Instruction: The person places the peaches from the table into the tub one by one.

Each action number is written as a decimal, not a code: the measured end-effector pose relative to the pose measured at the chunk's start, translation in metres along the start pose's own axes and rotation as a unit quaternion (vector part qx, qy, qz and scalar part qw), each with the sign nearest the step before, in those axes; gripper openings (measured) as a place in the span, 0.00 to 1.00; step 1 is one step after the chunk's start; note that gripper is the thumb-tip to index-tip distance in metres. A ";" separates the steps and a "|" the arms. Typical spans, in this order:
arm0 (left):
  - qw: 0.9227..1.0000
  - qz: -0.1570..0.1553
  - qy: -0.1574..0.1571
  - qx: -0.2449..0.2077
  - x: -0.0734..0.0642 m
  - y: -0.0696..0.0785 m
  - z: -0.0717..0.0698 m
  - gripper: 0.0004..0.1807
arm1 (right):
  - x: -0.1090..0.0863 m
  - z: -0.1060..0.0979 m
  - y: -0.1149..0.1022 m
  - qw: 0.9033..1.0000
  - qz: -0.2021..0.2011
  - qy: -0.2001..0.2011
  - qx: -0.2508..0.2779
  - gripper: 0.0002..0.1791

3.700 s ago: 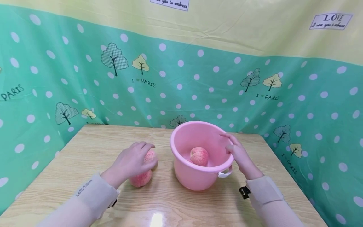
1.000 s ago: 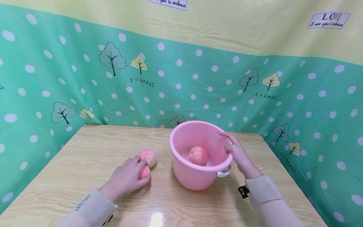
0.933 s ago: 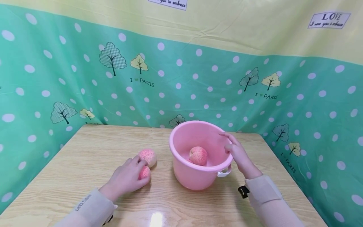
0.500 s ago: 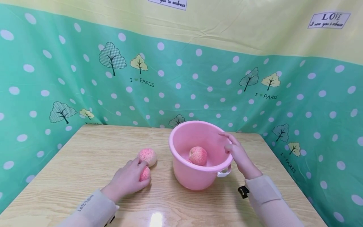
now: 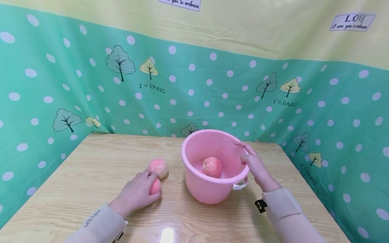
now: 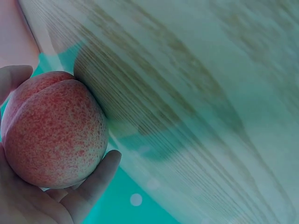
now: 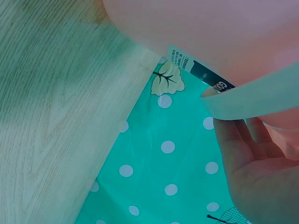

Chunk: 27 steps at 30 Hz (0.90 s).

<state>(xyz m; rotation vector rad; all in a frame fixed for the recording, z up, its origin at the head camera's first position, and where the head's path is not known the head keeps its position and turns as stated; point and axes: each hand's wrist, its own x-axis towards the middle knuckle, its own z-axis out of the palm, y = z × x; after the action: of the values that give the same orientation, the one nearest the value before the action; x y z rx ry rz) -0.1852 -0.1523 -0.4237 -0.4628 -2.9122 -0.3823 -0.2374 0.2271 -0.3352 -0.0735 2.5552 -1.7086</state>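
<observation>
My left hand (image 5: 136, 191) holds a pink, speckled peach (image 5: 156, 186) on the table, thumb on the near side and fingers curled over the far side. In the left wrist view this peach (image 6: 58, 133) shows its crease, with fingers around it. A second peach (image 5: 158, 167) lies just beyond, close to my fingertips. My right hand (image 5: 256, 166) grips the right rim of a pink bucket (image 5: 202, 189) tilted towards me. One more peach (image 5: 212, 166) rests inside it. In the right wrist view, my fingers reach behind the bucket's pale handle (image 7: 257, 98).
The wood-grain table (image 5: 182, 221) carries everything. A green polka-dot cloth (image 5: 194, 91) with trees hangs behind and along both sides. A label (image 7: 201, 70) is stuck on the bucket's outer wall. Both wrists wear light bands (image 5: 104, 221).
My left hand has moved from over the farther peach back to the nearer one and now holds it. My right hand and the bucket have stayed in place.
</observation>
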 end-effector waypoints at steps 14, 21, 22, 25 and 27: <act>1.000 0.006 0.023 -0.015 0.000 -0.002 0.003 0.21 | 0.000 -0.001 0.001 1.000 -0.002 -0.003 0.003 0.39; 1.000 0.007 0.019 -0.015 0.001 -0.003 0.003 0.22 | 0.001 -0.001 0.001 1.000 -0.007 -0.002 0.000 0.39; 1.000 0.007 0.019 -0.014 0.001 -0.003 0.003 0.22 | 0.001 -0.001 0.001 1.000 -0.007 -0.001 0.000 0.40; 1.000 0.006 0.018 -0.015 0.001 -0.004 0.003 0.22 | 0.001 0.000 0.001 1.000 -0.008 -0.001 -0.002 0.40; 1.000 0.004 0.017 -0.018 0.000 -0.004 0.002 0.22 | 0.001 0.000 0.001 1.000 -0.007 -0.001 -0.003 0.40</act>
<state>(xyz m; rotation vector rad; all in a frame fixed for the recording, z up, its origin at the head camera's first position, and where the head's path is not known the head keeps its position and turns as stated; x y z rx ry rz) -0.1869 -0.1549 -0.4269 -0.4684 -2.8751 -0.4388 -0.2385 0.2278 -0.3365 -0.0938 2.5653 -1.7058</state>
